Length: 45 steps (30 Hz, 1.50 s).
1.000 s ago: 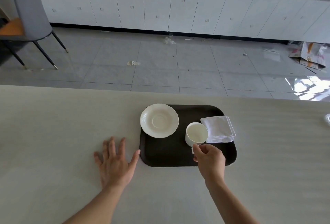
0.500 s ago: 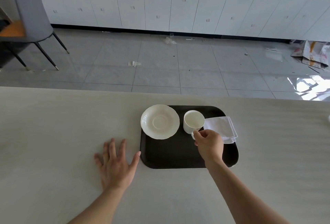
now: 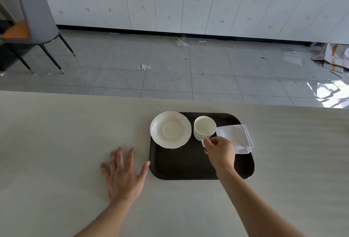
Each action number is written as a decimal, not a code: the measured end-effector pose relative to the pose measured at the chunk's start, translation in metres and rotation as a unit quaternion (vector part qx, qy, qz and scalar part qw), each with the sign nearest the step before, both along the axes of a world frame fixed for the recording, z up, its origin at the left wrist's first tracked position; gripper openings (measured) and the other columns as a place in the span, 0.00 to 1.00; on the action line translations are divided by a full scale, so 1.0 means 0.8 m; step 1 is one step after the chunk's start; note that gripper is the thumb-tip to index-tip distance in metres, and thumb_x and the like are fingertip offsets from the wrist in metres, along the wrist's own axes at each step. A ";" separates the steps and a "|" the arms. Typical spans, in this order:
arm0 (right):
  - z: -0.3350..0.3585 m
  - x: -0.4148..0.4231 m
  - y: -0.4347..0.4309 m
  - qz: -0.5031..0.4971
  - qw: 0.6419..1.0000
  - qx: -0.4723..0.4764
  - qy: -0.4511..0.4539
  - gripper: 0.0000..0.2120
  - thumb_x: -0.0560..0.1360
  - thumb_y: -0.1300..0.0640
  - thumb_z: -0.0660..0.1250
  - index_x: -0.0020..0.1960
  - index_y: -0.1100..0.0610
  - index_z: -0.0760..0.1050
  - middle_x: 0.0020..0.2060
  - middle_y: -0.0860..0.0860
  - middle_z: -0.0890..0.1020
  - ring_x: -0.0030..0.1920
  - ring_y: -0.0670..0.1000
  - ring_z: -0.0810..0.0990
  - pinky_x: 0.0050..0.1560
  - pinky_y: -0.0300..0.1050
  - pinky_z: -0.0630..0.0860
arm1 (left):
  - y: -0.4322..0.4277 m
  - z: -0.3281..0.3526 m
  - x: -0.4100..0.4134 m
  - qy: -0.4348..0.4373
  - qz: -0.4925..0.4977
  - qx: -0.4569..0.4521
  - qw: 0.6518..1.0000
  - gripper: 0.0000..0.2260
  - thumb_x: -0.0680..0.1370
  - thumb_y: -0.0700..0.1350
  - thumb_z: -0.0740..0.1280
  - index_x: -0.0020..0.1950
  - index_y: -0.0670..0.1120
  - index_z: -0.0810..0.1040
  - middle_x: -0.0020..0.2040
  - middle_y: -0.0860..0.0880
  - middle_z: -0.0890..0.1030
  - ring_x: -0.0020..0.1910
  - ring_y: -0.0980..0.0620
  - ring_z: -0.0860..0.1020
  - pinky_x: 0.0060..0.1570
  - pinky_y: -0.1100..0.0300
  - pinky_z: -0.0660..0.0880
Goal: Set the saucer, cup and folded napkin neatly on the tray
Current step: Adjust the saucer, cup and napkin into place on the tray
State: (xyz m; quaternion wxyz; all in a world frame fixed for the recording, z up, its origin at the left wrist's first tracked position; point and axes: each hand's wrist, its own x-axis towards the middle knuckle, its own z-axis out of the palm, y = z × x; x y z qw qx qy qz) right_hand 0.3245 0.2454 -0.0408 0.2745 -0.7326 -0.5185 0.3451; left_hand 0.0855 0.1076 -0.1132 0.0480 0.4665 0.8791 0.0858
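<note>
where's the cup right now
In the head view the cup stands on the far half of the dark tray, between the saucer on its left and the folded napkin on its right, its handle pinched by the right hand.

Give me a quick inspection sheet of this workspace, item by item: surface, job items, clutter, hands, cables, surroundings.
Surface: pale table, bare apart from the dark tray near its middle.
Job's things: saucer at the tray's far left corner, overhanging the rim; cup upright beside it, not on it; folded napkin at the right, overhanging the tray's edge.
Clutter: nothing seen on the table.
Hands: left hand flat on the table, thumb at the tray's rim; right hand pinching the cup's handle.
Cables: nothing seen.
Surroundings: tiled floor with scattered litter, grey chair, white cabinets, crumpled packaging at right.
</note>
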 end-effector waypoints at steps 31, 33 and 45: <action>0.008 0.099 -0.016 -0.004 0.999 -0.006 0.031 0.06 0.75 0.58 0.70 0.41 0.50 0.80 0.34 0.46 0.84 0.34 0.46 0.85 0.33 0.40 0.75 | 0.004 0.031 0.004 -0.121 0.038 0.029 0.992 0.30 0.76 0.63 0.61 0.74 0.49 0.64 0.75 0.45 0.65 0.76 0.45 0.57 0.74 0.39 0.49; 0.012 0.122 -0.009 0.001 1.000 -0.001 0.014 0.06 0.75 0.60 0.69 0.42 0.50 0.80 0.35 0.46 0.84 0.37 0.50 0.85 0.39 0.45 0.79 | 0.009 0.046 0.024 -0.091 0.008 0.093 0.991 0.23 0.77 0.55 0.65 0.67 0.44 0.72 0.65 0.42 0.76 0.68 0.40 0.69 0.68 0.39 0.62; 0.011 0.177 0.065 0.095 0.987 0.036 -0.127 0.15 0.75 0.52 0.71 0.60 0.56 0.78 0.54 0.54 0.79 0.50 0.57 0.81 0.49 0.47 0.75 | 0.089 0.083 0.273 -0.186 -0.285 0.132 0.931 0.17 0.77 0.50 0.63 0.64 0.48 0.75 0.52 0.50 0.78 0.50 0.51 0.77 0.49 0.56 0.76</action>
